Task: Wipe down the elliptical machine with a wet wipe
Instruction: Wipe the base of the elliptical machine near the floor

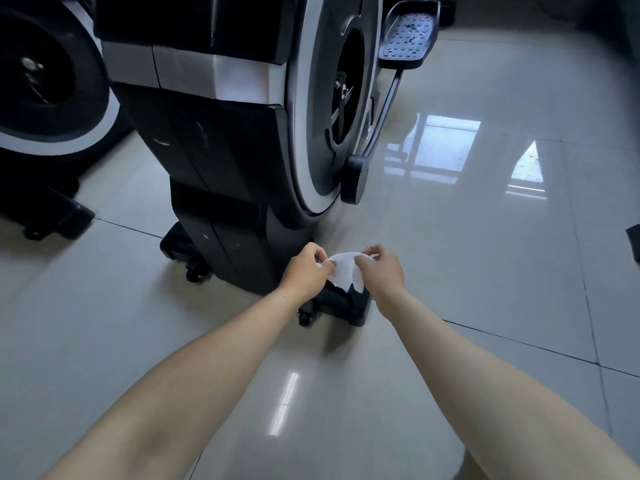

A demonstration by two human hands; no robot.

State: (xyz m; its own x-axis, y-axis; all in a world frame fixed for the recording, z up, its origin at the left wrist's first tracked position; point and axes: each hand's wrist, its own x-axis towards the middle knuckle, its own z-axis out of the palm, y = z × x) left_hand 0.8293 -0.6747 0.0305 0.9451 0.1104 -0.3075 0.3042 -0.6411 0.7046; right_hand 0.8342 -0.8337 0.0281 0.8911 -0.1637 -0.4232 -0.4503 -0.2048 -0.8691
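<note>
1. Two hands work on one wet wipe (pixel 341 271): our left hand (pixel 306 270) pinches its left edge and our right hand (pixel 379 271) pinches its right edge, so the white sheet is spread between them.
2. Two machines are in view. One is the elliptical machine (pixel 242 133) straight ahead, and a second machine (pixel 45 81) stands to its left, cut off by the frame.
3. One pedal (pixel 408 36) shows at the upper right on its arm, beside the big flywheel disc (pixel 329 98).
4. Two small wheels (pixel 195 273) show under the elliptical's base, one at the left corner and one below our left wrist.
5. Right of the elliptical, the glossy tiled floor (pixel 485 271) runs wide and open. One dark object (pixel 633 240) pokes in at the far right edge.
6. Between the two machines the strip of floor is much narrower.
7. We hold the wipe low, just in front of the elliptical's black housing and over its front foot (pixel 346 308).
8. We cannot tell whether its hanging lower edge touches the foot.
</note>
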